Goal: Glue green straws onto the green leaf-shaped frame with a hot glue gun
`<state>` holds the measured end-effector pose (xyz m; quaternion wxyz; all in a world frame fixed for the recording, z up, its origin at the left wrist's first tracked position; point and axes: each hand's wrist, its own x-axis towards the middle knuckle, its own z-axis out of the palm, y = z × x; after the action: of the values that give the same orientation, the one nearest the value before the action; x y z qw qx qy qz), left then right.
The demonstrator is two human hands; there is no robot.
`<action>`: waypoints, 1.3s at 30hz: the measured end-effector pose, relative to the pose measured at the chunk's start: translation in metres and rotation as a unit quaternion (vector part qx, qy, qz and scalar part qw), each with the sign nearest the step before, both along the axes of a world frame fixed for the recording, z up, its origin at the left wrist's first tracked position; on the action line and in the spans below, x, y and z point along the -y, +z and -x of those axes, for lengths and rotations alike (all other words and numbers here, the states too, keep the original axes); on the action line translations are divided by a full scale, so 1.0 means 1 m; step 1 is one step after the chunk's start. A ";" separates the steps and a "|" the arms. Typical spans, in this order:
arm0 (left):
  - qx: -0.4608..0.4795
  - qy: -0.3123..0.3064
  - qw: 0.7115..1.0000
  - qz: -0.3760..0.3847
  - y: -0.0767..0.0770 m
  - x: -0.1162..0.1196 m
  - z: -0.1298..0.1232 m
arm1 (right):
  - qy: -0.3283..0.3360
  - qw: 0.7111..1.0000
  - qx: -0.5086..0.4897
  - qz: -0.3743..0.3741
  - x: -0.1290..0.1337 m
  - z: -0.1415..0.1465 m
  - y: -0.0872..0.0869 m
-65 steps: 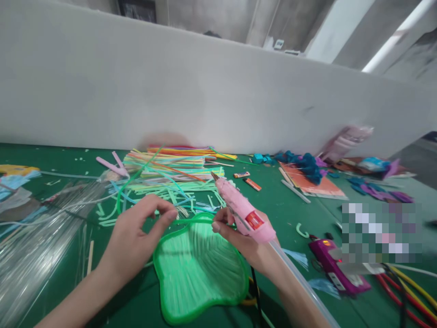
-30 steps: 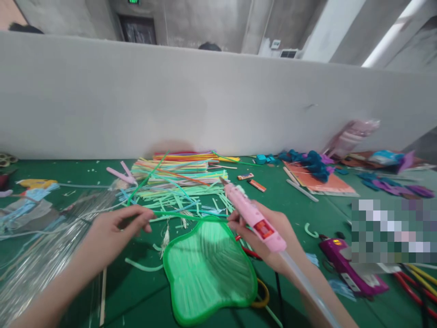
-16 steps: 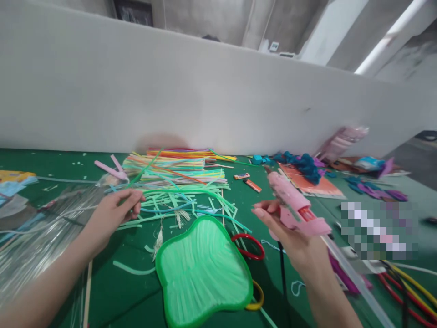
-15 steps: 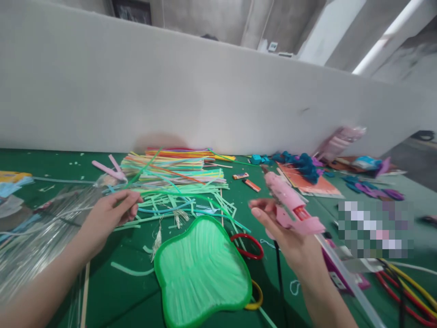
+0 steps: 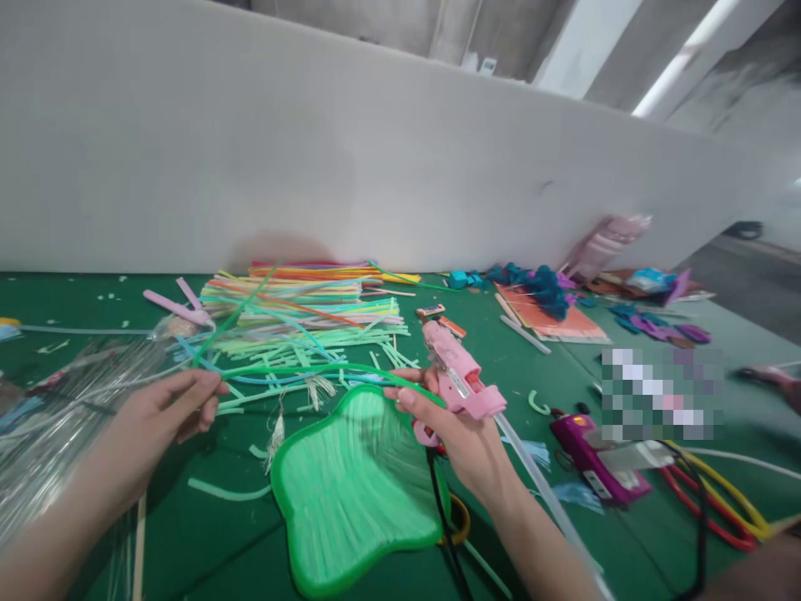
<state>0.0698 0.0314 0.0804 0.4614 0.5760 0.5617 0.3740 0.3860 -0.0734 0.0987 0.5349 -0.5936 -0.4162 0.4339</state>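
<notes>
My left hand (image 5: 178, 405) is closed in a pinch on a long thin green strip (image 5: 300, 366), which stretches rightward over the table. In my right hand (image 5: 466, 434) is a pink hot glue gun (image 5: 456, 367), with a clear glue stick (image 5: 544, 492) sticking out of its rear. The thumb and fingertips of that hand are at the strip's right end; whether they grip it I cannot tell. Below lies a pale green leaf-like panel (image 5: 350, 501) with a darker green rim, its right edge partly behind the gun's black cord (image 5: 441, 509).
Bundled coloured strips (image 5: 313, 305) lie by the white partition (image 5: 375, 167). Clear thin rods (image 5: 81, 417) are at left. To the right are orange paper (image 5: 551, 313), a purple box-like object (image 5: 588, 459) and red and yellow handles (image 5: 719, 501). A yellow ring (image 5: 461, 517) shows beside the panel.
My right hand has brought the glue gun left, over the panel's upper right edge, and its fingertips now meet the green strip. The left hand keeps its pinch; the view has shifted slightly.
</notes>
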 end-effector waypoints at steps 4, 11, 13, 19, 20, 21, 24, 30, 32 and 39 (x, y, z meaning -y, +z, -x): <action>-0.015 -0.012 1.000 -0.002 -0.004 -0.001 0.003 | -0.059 0.998 0.031 -0.007 0.001 0.003 0.003; -0.110 -0.057 0.990 -0.060 -0.007 0.006 0.002 | -0.077 0.996 -0.006 -0.042 -0.002 -0.002 -0.007; -0.154 -0.064 0.980 -0.103 -0.009 0.005 0.003 | -0.076 0.996 -0.007 -0.051 -0.002 -0.004 -0.009; -0.242 -0.060 0.942 -0.226 -0.002 0.009 -0.017 | -0.048 0.998 -0.027 -0.039 0.003 0.004 -0.002; -0.241 -0.077 0.937 -0.242 0.003 0.013 -0.028 | -0.041 0.998 -0.030 -0.042 0.005 0.006 -0.001; -0.235 -0.110 0.933 -0.249 0.008 0.019 -0.040 | -0.034 0.998 -0.030 -0.045 0.006 0.008 0.000; -0.182 -0.208 0.929 -0.248 0.023 0.036 -0.082 | -0.009 0.998 -0.021 -0.056 0.010 0.013 -0.001; -0.100 -0.255 0.932 -0.239 0.031 0.041 -0.118 | 0.021 0.998 -0.005 -0.061 0.013 0.012 -0.003; -0.085 -0.256 0.934 -0.233 0.029 0.039 -0.115 | 0.011 0.998 -0.005 -0.056 0.014 0.010 -0.004; -0.107 -0.247 0.938 -0.217 0.021 0.040 -0.101 | -0.018 0.993 -0.069 -0.090 0.013 0.009 -0.011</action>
<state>0.1705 -0.0088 0.1010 0.3400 0.8192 0.3534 0.2973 0.3775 -0.0861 0.0878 0.6212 -0.5188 -0.4049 0.4255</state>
